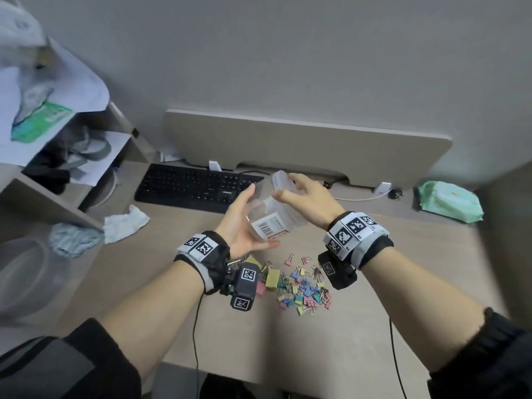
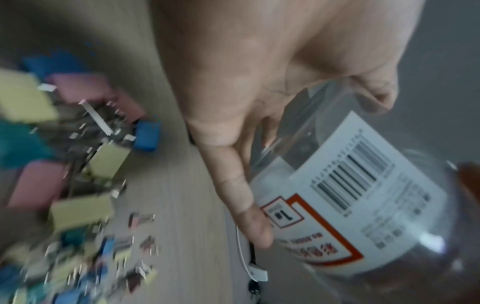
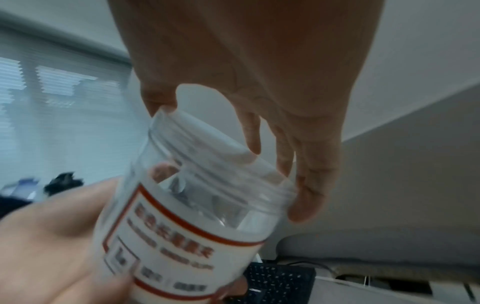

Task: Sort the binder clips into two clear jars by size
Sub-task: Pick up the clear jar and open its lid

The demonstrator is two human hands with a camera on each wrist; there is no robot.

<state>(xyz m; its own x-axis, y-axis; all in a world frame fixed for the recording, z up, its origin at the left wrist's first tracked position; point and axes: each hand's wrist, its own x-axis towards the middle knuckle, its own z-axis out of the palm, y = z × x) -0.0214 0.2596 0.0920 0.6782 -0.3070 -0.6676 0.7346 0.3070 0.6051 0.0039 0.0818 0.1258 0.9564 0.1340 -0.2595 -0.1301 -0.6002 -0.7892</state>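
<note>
A clear jar [image 1: 267,217] with a white barcode label is held tilted above the desk, its lid end pointing away from me. My left hand [image 1: 243,223] cups the jar's body [image 2: 350,195] from below, thumb up along its side. My right hand [image 1: 290,187] has thumb and fingers curled round the lid end [image 3: 207,144]. On the desk below lies a pile of coloured binder clips [image 1: 299,286], large yellow and pink ones at its left and small ones to the right. The left wrist view shows the clips [image 2: 78,164] blurred.
A black keyboard [image 1: 195,187] lies behind the jar. Crumpled tissues [image 1: 125,224] sit at the left, beside a blurred clear round container [image 1: 23,272] and a cluttered shelf unit [image 1: 57,145]. A green wipes pack [image 1: 449,201] and a white cable [image 1: 359,198] lie at the back right.
</note>
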